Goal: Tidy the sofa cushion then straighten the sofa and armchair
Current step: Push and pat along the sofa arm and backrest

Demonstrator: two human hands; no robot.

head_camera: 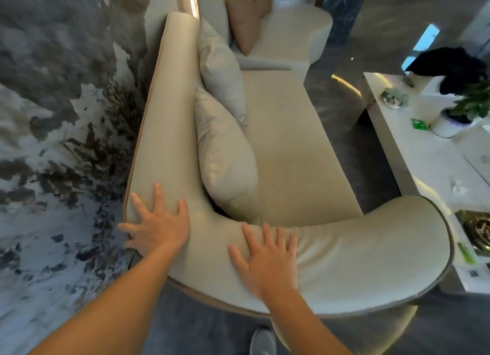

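A beige sofa [289, 148] with a curved padded arm runs away from me along the marbled wall. Two grey cushions lean against its backrest, the near cushion [225, 164] and the far cushion [222, 73]. My left hand [156, 222] lies flat with fingers spread on the sofa's rounded corner. My right hand [267, 256] rests flat, fingers apart, on the curved arm nearest me. Neither hand grips anything. Beyond the sofa stands a pale armchair [297, 34] with a tan cushion [242, 20].
A white low table [429, 153] stands to the right with a potted plant [461, 111], a small dish [395, 97] and a dark cloth [450, 68]. A narrow strip of dark floor separates it from the sofa. My grey shoe [262, 341] shows below.
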